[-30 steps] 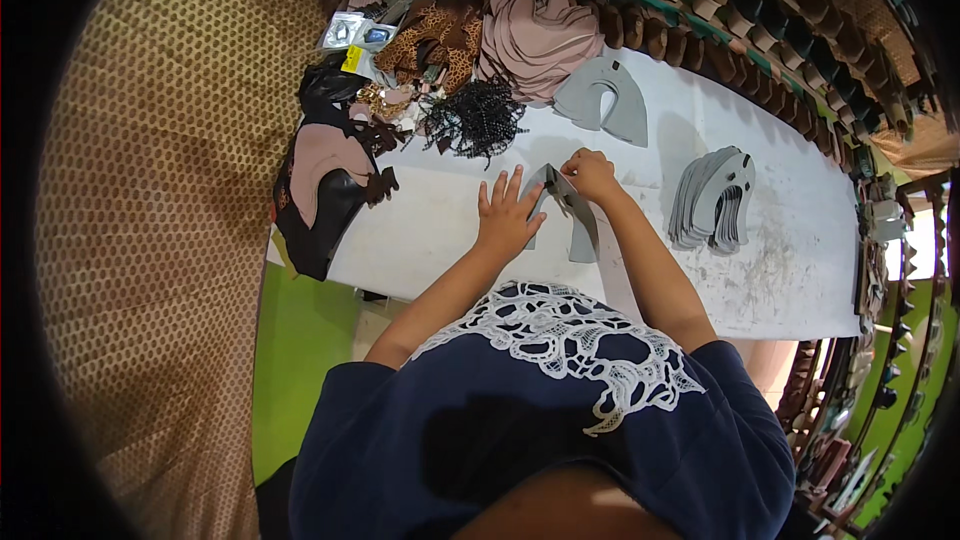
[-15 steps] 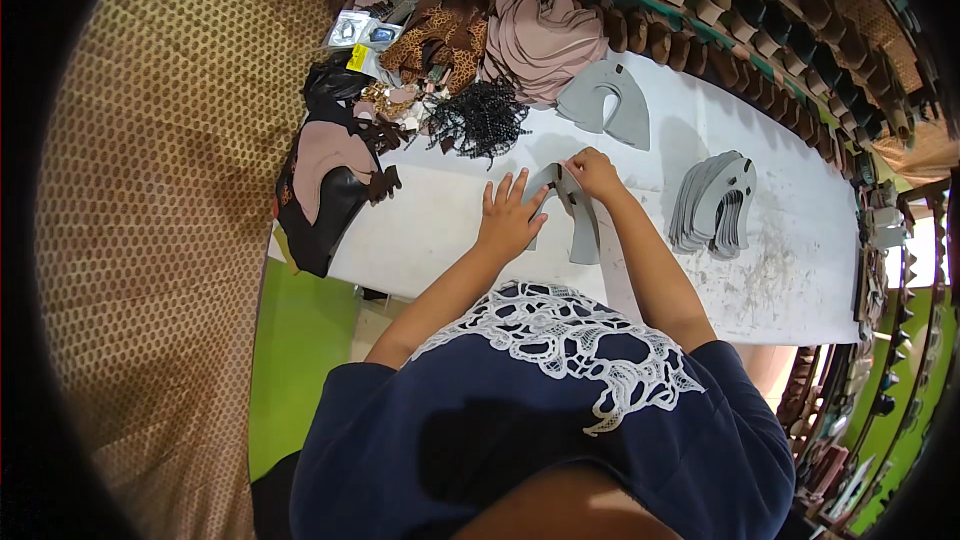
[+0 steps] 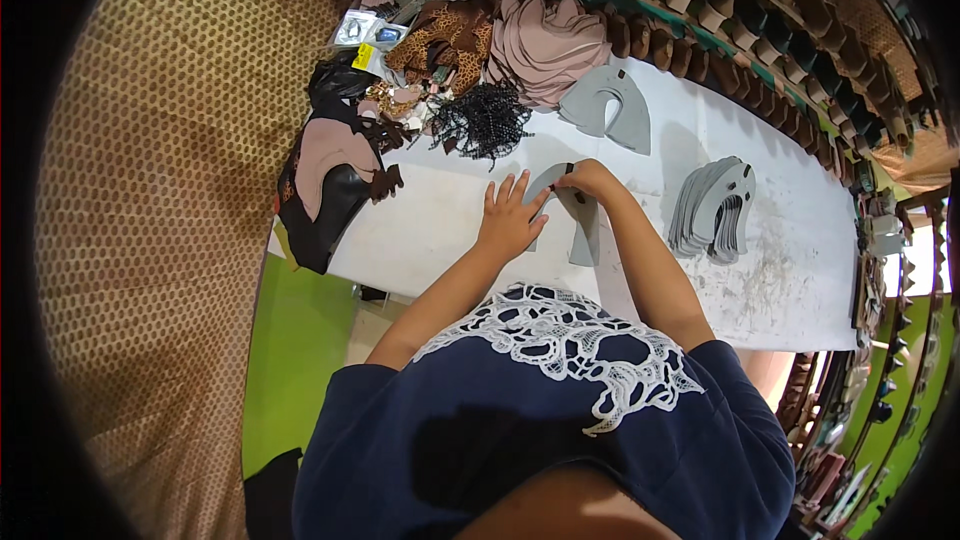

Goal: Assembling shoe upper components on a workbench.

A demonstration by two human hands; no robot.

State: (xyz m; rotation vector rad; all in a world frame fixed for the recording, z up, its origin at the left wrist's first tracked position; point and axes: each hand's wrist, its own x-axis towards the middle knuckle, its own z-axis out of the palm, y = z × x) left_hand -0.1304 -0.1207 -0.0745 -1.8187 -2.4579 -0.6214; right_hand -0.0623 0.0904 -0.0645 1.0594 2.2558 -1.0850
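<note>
A grey, horseshoe-shaped shoe upper piece (image 3: 584, 240) lies on the white-covered table in front of me, with small dark patches near the top of its arch. My left hand (image 3: 510, 220) rests on its left leg, fingers spread and holding nothing. At the top of the arch, beside the dark patches, the fingers of my right hand (image 3: 588, 180) are pinched together. Whatever is between them is too small to make out. Farther back lie more grey pieces (image 3: 628, 118), and to the right is a fanned stack of grey pieces (image 3: 690, 210) with dark patches.
Pink cut pieces (image 3: 545, 45) are heaped at the back, next to leopard-print pieces (image 3: 450, 40). In front of them sits a tangle of black netted strips (image 3: 482, 120). Black and pink material (image 3: 335, 175) hangs over the table's left edge. Rows of shoes (image 3: 720, 5) line the far side.
My right hand has shifted slightly left and lower, its fingertips now closer to my left hand at the arch. The left hand has stayed in place on the grey piece.
</note>
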